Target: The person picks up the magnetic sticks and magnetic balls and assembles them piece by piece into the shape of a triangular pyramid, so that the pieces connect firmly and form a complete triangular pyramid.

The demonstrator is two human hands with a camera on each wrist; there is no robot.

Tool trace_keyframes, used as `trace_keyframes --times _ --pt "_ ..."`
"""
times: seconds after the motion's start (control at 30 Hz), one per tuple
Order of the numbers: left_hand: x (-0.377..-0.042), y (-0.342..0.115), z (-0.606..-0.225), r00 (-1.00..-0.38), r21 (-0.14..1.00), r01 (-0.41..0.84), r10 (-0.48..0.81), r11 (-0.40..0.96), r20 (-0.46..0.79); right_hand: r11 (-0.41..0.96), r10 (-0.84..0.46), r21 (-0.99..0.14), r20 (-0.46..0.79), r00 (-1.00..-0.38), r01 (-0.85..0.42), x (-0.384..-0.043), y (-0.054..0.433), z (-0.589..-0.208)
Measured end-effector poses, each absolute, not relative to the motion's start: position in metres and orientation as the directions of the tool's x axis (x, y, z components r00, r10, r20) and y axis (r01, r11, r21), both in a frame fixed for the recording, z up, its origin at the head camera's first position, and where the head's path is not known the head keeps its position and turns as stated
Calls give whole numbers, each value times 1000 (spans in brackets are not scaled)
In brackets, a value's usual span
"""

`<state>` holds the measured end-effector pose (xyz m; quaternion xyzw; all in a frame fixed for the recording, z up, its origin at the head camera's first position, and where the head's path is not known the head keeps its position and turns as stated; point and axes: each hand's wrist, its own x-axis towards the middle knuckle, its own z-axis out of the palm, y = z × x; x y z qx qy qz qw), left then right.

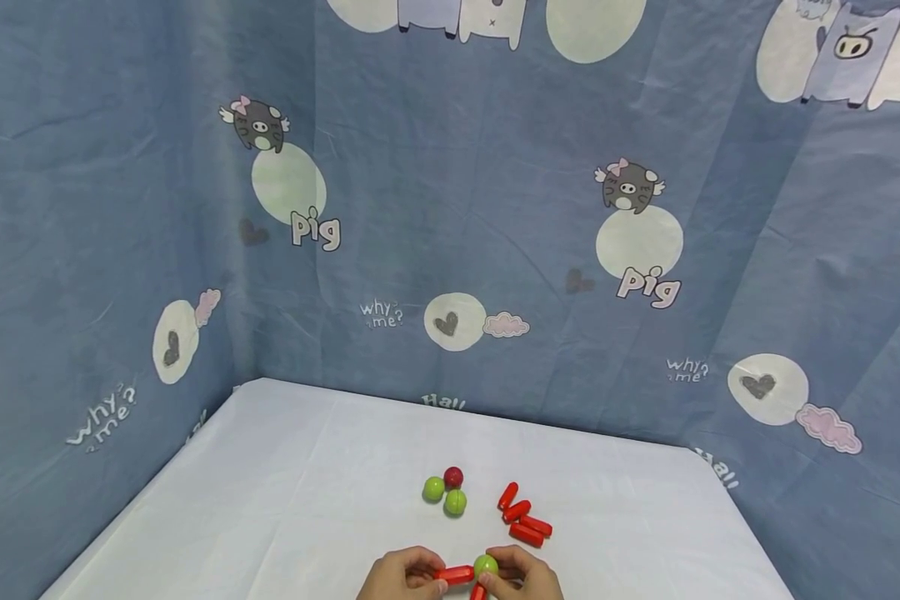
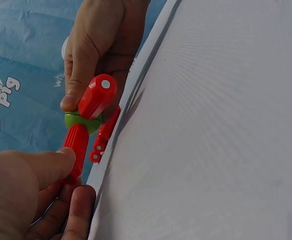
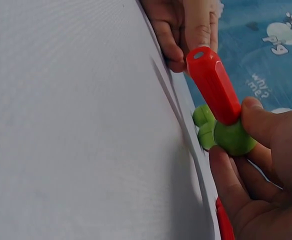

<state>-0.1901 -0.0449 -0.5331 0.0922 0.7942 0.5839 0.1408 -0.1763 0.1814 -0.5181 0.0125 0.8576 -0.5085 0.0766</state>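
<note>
A green ball is held between the thumb and fingers of my right hand at the front of the table. My left hand pinches a red rod whose far end meets the ball's left side. A second red rod joins the same ball and points toward me; a small pale disc shows in its end in the left wrist view. In the right wrist view, the near rod hides much of the one in my left hand.
Two loose green balls and a dark red ball lie together beyond my hands. Several red rods lie to their right. The white table backs onto a blue printed cloth, which also hangs at its left side.
</note>
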Motion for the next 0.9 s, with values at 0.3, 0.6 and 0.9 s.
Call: trace_keyframes --times 0.3,0.6,0.9 --pt "-190 -45 -533 -946 953 -22 302 303 -117 490 -40 -862 -167 -985 126 -177 180 -521" --pt "-191 -47 -535 -942 955 0 321 296 -100 476 -153 -874 -196 -968 102 -178 187 -523" --pt "-191 -47 -535 -936 954 0 336 299 -105 489 -263 -871 -196 -945 45 -180 192 -525"
